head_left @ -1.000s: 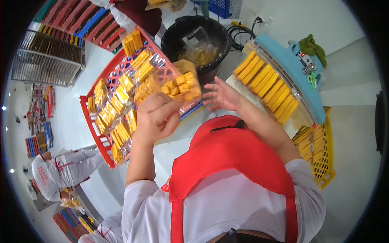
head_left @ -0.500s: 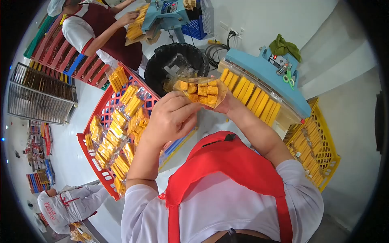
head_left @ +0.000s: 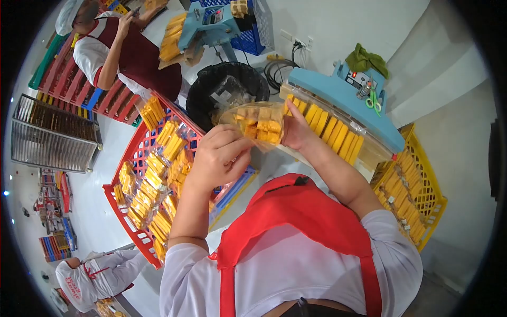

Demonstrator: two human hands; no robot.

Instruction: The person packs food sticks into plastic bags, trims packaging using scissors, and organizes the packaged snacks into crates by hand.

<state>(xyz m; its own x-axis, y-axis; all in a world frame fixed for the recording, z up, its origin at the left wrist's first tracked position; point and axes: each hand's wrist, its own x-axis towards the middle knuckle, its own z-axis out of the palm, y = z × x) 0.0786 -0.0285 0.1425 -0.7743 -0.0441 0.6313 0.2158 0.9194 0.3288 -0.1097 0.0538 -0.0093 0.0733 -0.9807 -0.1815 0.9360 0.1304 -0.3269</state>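
Note:
A clear plastic bag of yellow food sticks (head_left: 268,127) is held up in front of me, the blocky ends of the sticks facing me. My right hand (head_left: 299,130) is closed round its right side, thumb up along the edge. At the bag's left, my left hand (head_left: 224,150) has its fingers curled and pinched at the loose plastic; the fingertips are partly hidden. Just beyond my right hand, a row of yellow stick packs (head_left: 330,129) lines the front of a blue machine (head_left: 348,103). Below and left of my left hand is a red crate (head_left: 119,203) with several bagged packs.
A black-lined bin (head_left: 198,92) holding plastic scraps stands behind the bag. At right is a yellow crate (head_left: 435,203) of packs. Green scissors (head_left: 374,103) and a green cloth (head_left: 367,59) lie on the machine. A co-worker (head_left: 140,58) stands at upper left near another blue machine (head_left: 211,26).
The bag has turned and tilted, with more of its loose plastic now showing at left. My right hand's thumb has come into view. The co-worker's hand has risen off the yellow packs.

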